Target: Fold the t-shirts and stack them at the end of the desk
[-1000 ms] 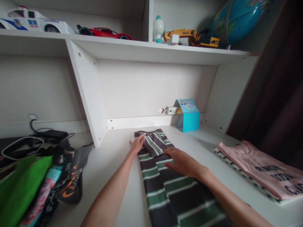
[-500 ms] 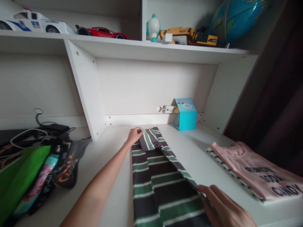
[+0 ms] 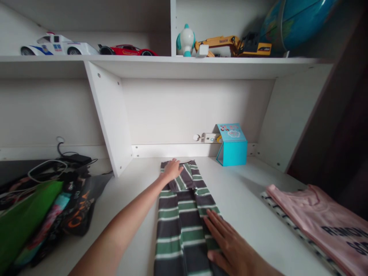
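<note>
Striped garment is lying lengthwise on the table, far end near the back edge. Its right side, held raised a moment ago, is now lying inward; side folding is apparently nearing completion. Left hand is resting at the far end, fingers loosely spread; right hand is lying flat, thumb apart, gripping nothing.

The garment lies lengthwise along the middle of the tabletop, a desk calendar behind it to the right. Farther right, a shirt rests on another cloth. A heap of clothes sits left. On the shelf above, toy cars stand left of an excavator and a globe.
</note>
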The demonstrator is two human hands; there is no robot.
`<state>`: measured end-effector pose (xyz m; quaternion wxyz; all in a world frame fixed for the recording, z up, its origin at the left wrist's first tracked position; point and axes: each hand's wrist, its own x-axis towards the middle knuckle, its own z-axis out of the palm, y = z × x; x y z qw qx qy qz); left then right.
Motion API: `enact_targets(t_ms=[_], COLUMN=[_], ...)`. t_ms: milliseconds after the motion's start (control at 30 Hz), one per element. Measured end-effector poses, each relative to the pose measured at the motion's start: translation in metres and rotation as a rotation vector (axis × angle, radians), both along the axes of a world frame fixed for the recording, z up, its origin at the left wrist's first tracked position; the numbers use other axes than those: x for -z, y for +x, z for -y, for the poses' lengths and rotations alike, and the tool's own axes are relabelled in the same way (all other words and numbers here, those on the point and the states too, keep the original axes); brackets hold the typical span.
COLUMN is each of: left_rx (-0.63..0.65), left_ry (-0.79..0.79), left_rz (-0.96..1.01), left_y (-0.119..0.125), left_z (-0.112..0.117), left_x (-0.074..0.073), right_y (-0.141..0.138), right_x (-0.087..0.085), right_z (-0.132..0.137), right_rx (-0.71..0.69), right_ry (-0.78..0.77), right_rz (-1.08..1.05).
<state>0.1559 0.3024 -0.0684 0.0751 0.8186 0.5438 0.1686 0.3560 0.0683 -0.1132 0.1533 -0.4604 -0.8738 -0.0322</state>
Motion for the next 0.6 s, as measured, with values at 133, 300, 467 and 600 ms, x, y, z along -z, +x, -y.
enact_targets(t_ms=[133,300,467,600], left_rx=[0.186,0.112,0.139,0.187], left_ry=[-0.116,-0.239,-0.234,-0.288], left_rz=[-0.095,-0.157,-0.148,-0.130], left_y=[0.049,0.070,0.067,0.057], left_z=[0.002,-0.013,-0.015,-0.014], left_x=[0.019,0.042,0.040,0.028], right_y=[0.004,0.008,0.007,0.008], right_x=[0.034,0.047,0.043,0.036], right_z=[-0.006,-0.011,-0.008,0.014], right_rx=[-0.068,-0.093,-0.055,-0.100], right_ry=[0.143,0.284,0.323,0.281], right_rz=[0.048,0.110,0.093,0.155])
